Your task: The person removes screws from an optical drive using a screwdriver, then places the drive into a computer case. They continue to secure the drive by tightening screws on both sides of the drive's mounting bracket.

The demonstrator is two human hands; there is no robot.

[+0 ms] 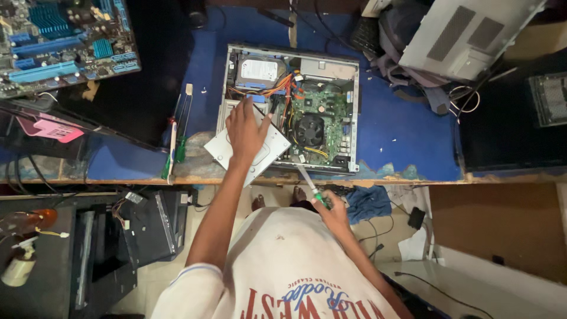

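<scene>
An open desktop computer case (353, 118) lies flat on the blue table, showing a green motherboard (331, 112), a black fan (310, 130) and a silver hard drive (257, 71). My left hand (245, 131) rests flat, fingers spread, on a silver optical drive (271, 150) that sits tilted at the case's near left corner. My right hand (332, 211) is below the table edge, closed on a green-handled screwdriver (312, 188) whose shaft points up toward the case.
Two more screwdrivers (176, 142) lie left of the case. A loose blue motherboard (65, 41) sits at far left, a grey case panel (466, 35) and cables at far right. A blue cloth (367, 204) hangs below the table edge.
</scene>
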